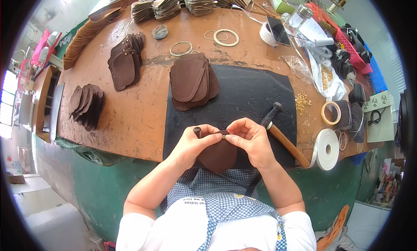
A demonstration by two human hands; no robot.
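Note:
My left hand [195, 143] pinches the top edge of a dark brown leather piece [218, 155], which hangs over the front of a black mat [243, 88]. The dark round end of a short rod-like tool [197, 132] sticks up from that same hand. My right hand [248, 140] is closed at the same edge, thumb and finger on a small gold-coloured metal fitting [224, 137]; whether it is a snap or a rivet I cannot tell. Right of it lies a hammer [286, 142] with a wooden handle. A stack of stitched brown leather pieces [191, 82] rests on the mat.
More brown leather stacks [126, 64] lie at left, with pale-edged stacks [200, 4] at the back. Loose gold fittings [302, 102], a white tape roll [326, 149], a tan tape roll [331, 113] and a phone [278, 30] sit to the right. Rings [226, 38] lie behind the mat.

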